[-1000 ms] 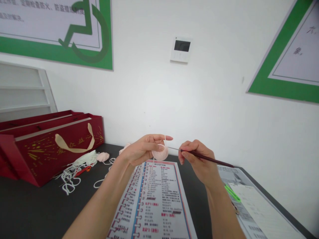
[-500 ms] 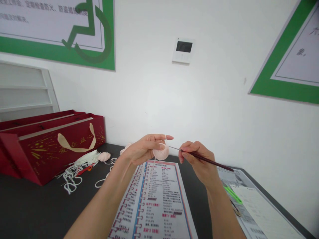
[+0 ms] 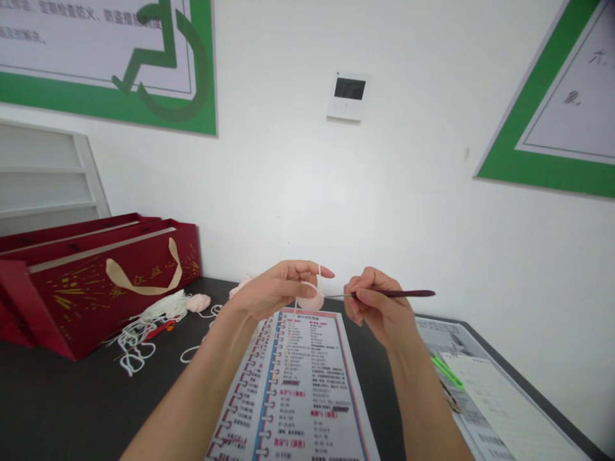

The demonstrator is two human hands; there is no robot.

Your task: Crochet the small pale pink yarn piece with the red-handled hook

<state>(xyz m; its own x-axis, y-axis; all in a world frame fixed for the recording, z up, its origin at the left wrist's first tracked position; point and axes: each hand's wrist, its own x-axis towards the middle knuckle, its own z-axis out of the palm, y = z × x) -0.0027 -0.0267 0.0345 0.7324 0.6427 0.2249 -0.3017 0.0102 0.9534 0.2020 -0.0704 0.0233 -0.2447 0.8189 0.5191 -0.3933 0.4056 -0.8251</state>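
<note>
My left hand (image 3: 276, 291) pinches a small round pink crochet piece (image 3: 310, 298), with a strand of pale yarn looped over the stretched index finger. My right hand (image 3: 377, 307) is closed on a dark red crochet hook (image 3: 394, 294), held almost level; its thin metal tip reaches the pink piece. Both hands hover above a spiral-bound printed sheet (image 3: 293, 390) lying on the dark table (image 3: 72, 410).
A red gift bag (image 3: 96, 282) with a beige handle lies at the left. Loose white yarn (image 3: 144, 330) and small pink knitted bits (image 3: 198, 302) sit beside it. More papers (image 3: 490, 390) and a green tool (image 3: 446, 371) lie at the right. A white wall stands close behind.
My right hand turned the hook from slanting down-right to nearly level, the handle end rising. The left hand and the pink piece stayed almost in place.
</note>
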